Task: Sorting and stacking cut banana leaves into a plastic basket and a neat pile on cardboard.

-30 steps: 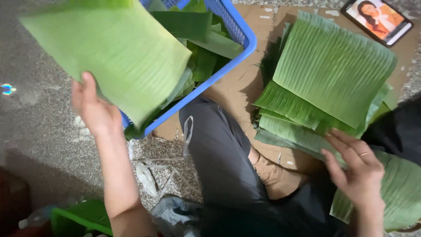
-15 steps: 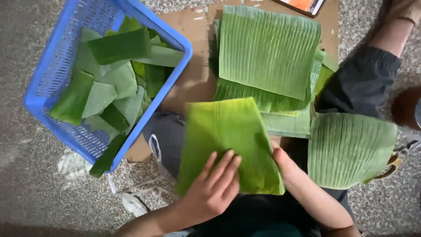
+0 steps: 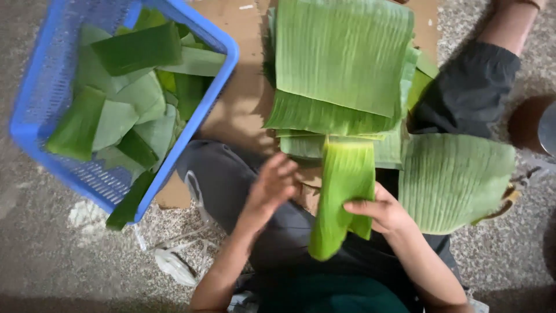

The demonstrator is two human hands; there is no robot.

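Bare cardboard (image 3: 243,110) at eleven o'clock of the hands leaves a lane between the blue basket (image 3: 191,139) and the stacked leaves (image 3: 341,64); at three o'clock a single leaf (image 3: 457,179) crowds what seems a brown pot (image 3: 530,124).

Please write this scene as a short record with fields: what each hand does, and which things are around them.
right hand: grips a folded banana leaf piece at its edge
left hand: open, beside the folded leaf; contact cannot be told
leaf stack: flat green leaves piled on brown cardboard, beyond the hands
single leaf: lies flat to the right of the right hand
blue basket: to the left, holds loose leaf pieces
floor: grey, speckled
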